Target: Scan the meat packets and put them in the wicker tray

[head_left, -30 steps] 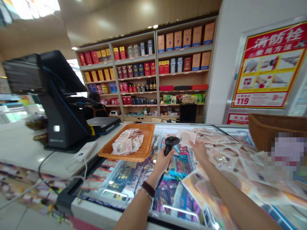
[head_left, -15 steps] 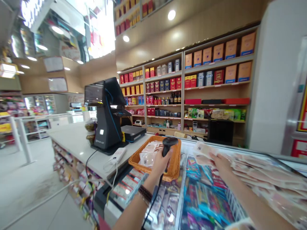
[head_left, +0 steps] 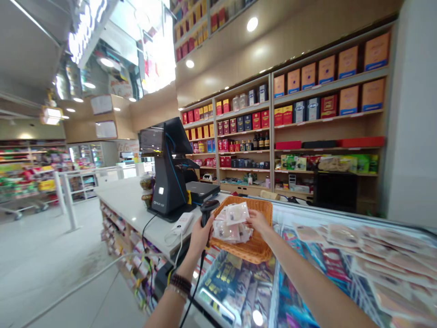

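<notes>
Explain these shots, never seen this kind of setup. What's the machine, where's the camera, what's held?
No robot here: the hands are a person's own. Every picture comes from one camera worn on the head, looking forward and down.

The left hand grips a black handheld scanner by its handle. The right hand pinches a small clear packet over a wicker basket with more packets in it.

The basket sits on a glass-topped case; flat packages lie spread at its right end. On the white counter stands a black screen terminal.
</notes>
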The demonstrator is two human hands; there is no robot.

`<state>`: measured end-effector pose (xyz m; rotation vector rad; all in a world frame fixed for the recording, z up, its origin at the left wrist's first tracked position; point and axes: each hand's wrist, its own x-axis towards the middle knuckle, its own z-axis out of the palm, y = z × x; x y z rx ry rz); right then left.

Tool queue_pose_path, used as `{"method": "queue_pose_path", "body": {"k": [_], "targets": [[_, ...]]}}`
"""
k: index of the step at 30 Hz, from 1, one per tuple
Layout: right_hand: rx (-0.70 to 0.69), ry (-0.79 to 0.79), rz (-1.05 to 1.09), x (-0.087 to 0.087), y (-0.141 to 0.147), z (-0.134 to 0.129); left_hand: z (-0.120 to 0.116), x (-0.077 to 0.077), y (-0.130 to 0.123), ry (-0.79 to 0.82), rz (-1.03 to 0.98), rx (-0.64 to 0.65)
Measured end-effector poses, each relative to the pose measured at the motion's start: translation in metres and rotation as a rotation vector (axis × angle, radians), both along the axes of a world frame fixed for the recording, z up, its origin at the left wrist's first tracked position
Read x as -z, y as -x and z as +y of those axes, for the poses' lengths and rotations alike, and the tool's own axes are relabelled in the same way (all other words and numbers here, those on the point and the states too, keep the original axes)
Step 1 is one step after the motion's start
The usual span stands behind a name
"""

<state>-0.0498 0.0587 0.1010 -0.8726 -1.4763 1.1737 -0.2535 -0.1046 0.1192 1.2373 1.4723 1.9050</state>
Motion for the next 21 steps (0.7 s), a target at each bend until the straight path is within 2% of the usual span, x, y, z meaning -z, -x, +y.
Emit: {"method": "queue_pose_path", "body": {"k": [4, 7, 10, 12, 16, 21], "targets": [[-0.013, 0.074, 0.030, 0.008, -0.009, -0.006, -0.012, 0.006, 0.000, -0.004, -0.009, -0.020], [-0.010, 0.027, 0.047, 0.008, -0.033, -0.011, -0.017, 0.010, -0.010, 0.034, -0.001, -0.013], [0.015, -0.055, -0.039, 0.006, -0.068, -0.016, -0.015, 0.011, -0.029, 0.091, -0.009, 0.043], [0.063, -0.096, -0.115, 0.005, -0.097, -0.020, -0.011, 0.011, -0.046, 0.104, -0.009, 0.092], [0.226, -0.126, -0.214, 0.009, -0.171, -0.029, 0.006, 0.013, -0.091, 0.025, -0.005, 0.213], [0.569, -0.166, -0.478, 0.014, -0.275, -0.049, 0.025, 0.017, -0.160, -0.022, -0.035, 0.417]]}}
